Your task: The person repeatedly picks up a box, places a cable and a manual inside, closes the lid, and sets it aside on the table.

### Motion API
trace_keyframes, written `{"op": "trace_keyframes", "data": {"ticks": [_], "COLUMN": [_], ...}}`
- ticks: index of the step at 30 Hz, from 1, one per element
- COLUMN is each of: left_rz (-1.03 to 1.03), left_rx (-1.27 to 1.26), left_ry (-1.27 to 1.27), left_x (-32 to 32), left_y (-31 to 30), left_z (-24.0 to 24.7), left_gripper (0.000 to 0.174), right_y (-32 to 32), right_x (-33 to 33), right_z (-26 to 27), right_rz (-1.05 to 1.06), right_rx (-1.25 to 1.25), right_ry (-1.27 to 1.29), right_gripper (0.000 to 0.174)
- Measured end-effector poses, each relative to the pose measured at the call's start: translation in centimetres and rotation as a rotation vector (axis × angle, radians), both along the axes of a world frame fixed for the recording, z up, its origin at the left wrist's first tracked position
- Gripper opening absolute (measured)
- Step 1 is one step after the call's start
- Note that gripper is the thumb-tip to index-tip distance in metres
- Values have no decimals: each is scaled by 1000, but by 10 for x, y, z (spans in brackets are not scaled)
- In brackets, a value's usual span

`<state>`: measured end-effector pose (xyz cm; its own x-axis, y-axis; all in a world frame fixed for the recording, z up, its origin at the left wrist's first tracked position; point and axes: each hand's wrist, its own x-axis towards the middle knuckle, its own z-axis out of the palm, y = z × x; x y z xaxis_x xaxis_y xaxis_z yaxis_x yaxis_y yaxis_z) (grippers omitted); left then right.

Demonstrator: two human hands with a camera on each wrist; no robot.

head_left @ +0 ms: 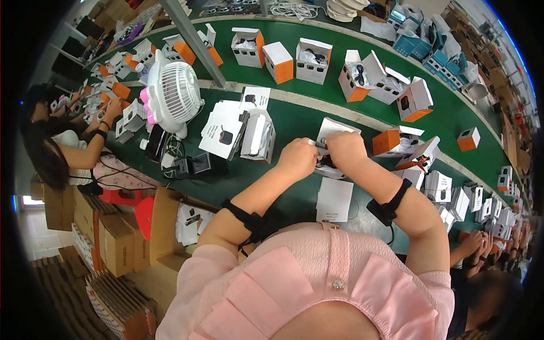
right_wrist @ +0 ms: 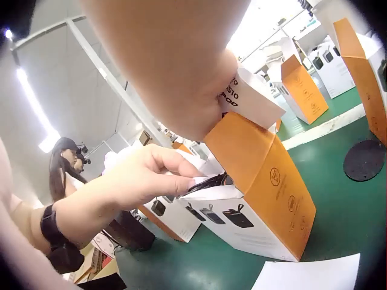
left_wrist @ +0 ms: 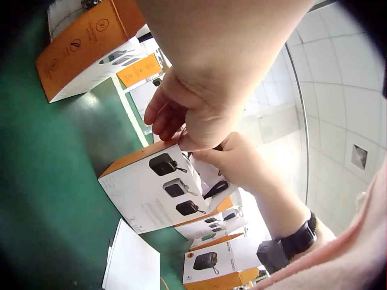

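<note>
In front of me an open white and orange box (right_wrist: 275, 181) stands on the green table, with small speakers pictured on its side. My left hand (head_left: 299, 156) is at its left side; in the right wrist view its thumb and fingers pinch the near rim, close to a black cord (right_wrist: 208, 182) inside. My right hand (head_left: 347, 148) is over the opening, fingers bent down; the raised flap (right_wrist: 257, 99) and the wrist hide its fingertips, so I cannot tell what they hold. A looped black strap (left_wrist: 216, 189) shows in the opening. A white printed sheet (head_left: 334, 201) lies nearer me.
Left of the box stand another open box (head_left: 258, 139), a pile of printed cards (head_left: 222, 131) and a white fan (head_left: 177, 93). More boxes (head_left: 279, 63) line the green strip behind. Further boxes (head_left: 419, 154) crowd the right. A person (head_left: 73, 150) works at far left.
</note>
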<state>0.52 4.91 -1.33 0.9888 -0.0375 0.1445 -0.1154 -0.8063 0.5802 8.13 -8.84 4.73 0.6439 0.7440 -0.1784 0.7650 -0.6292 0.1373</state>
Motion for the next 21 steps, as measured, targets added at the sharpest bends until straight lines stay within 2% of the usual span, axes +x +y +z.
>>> {"op": "trace_keyframes", "data": {"ticks": [1, 3, 7, 9, 10, 12, 13, 15, 16, 18, 21], "left_rz": [-3, -16, -13, 14, 14, 20, 20, 9, 7, 16, 5], "left_rx": [-4, 27, 18, 1, 1, 16, 20, 3, -4, 9, 8], "left_ry": [0, 32, 31, 5, 4, -2, -4, 36, 39, -6, -1], "left_x": [0, 0, -4, -4, -3, -1, 0, 0, -1, -1, 0], "left_y": [-1, 1, -2, -2, -3, 6, 9, 7, 6, 6, 17], "left_z": [0, -1, 3, 6, 4, 0, 0, 1, 0, -1, -3], "left_gripper": [11, 10, 10, 10, 10, 10, 10, 7, 7, 7, 7], "right_y": [-3, -6, 1, 13, 12, 19, 16, -4, -9, -22, -5], "right_x": [-2, -4, -4, -3, -6, -13, -12, -6, 3, 14, 2], "right_z": [-4, -13, -8, -3, -4, -9, -8, -4, 0, 5, 10], "right_rz": [-3, 251, 227, 142, 142, -24, -24, -96, -122, 52, 99], "right_rx": [-4, 110, 60, -218, -218, -84, -81, 212, 228, 186, 31], "right_ry": [0, -124, -42, 156, 155, 24, 22, 123, 199, 148, 112], "right_gripper": [6, 7, 9, 10, 10, 8, 8, 7, 7, 6, 6]}}
